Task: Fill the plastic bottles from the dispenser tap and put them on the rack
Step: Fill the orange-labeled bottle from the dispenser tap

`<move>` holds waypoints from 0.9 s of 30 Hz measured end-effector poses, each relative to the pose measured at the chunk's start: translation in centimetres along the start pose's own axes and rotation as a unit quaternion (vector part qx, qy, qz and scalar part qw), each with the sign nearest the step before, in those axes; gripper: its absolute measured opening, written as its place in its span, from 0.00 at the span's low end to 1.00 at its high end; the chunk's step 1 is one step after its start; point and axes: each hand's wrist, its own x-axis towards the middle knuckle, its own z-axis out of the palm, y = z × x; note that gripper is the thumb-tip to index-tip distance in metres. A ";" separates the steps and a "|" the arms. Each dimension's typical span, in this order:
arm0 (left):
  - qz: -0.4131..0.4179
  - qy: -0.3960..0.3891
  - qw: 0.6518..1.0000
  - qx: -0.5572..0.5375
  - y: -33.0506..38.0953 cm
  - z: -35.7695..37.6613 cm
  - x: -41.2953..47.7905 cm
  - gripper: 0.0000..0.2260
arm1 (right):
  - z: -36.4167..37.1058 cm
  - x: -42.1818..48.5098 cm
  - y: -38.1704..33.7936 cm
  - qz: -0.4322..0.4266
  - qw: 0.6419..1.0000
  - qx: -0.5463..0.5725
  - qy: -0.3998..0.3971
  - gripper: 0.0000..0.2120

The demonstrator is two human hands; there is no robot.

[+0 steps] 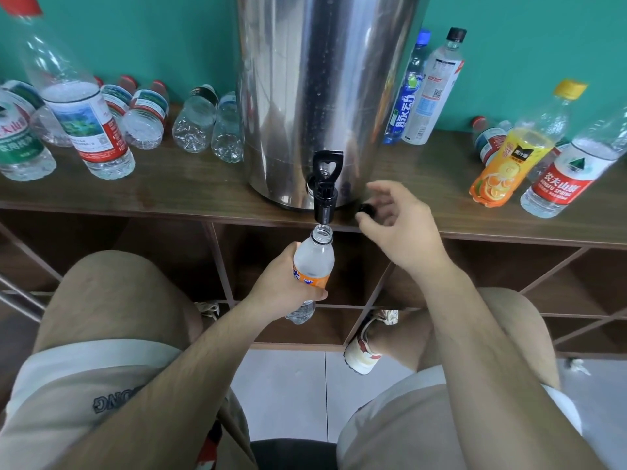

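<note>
A teal wall stands behind the dark wooden counter; open cubbyholes beneath, pale tiled floor near.

Looking forward and down from on the head, sitting close to the surface, facing the dispenser tap and green wall.

You get bright, even light; soft glare streaks the tall polished steel dispenser drum. Your wide lens tilts the clear plastic bottles outward at both edges.
</note>
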 end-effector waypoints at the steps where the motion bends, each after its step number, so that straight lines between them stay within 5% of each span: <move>1: -0.004 0.000 1.000 -0.002 0.0 0.0 0.0 0.32 | -0.2 -0.4 -0.2 -0.020 0.998 0.031 -0.044 0.22; 5: -0.016 -0.002 1.000 0.003 0.1 0.1 -0.2 0.34 | 0.0 -1.5 -1.4 -0.051 0.985 0.063 -0.152 0.23; 19: -0.011 -0.005 0.999 0.043 1.3 0.4 -3.4 0.28 | -1.9 -3.8 -5.2 -0.181 0.950 -0.138 -0.212 0.17; 27: -0.004 -0.090 0.996 0.012 1.8 0.3 -3.9 0.27 | -4.5 -4.4 -5.6 -0.283 0.915 -0.153 -0.243 0.16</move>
